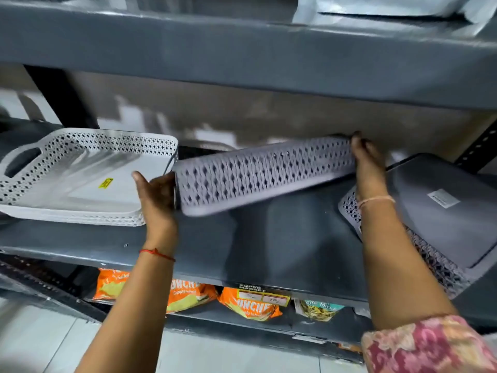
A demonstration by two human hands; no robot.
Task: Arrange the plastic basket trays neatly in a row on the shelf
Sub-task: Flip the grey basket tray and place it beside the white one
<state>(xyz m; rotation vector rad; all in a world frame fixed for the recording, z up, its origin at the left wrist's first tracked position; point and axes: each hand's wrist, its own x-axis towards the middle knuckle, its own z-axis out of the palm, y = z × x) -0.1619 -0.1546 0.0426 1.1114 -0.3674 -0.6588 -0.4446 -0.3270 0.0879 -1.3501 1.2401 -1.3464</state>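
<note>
A lilac perforated basket tray (pixel 265 175) hangs tilted above the middle of the grey shelf (pixel 204 254), its left end lower than its right. My left hand (pixel 157 196) grips its left end and my right hand (pixel 367 164) grips its right end. To the left, a stack of white perforated trays (pixel 80 176) with a yellow sticker rests on the shelf, its right wall close to the held tray. At the right, another lilac tray (pixel 441 219) lies upside down at an angle, overhanging the shelf's front edge.
The shelf above (pixel 242 57) hangs low over the trays. On the shelf below lie orange snack bags (pixel 250 305) and a price label (pixel 263 296). A black upright (pixel 61 98) stands at the back left. Pale floor tiles show at the bottom.
</note>
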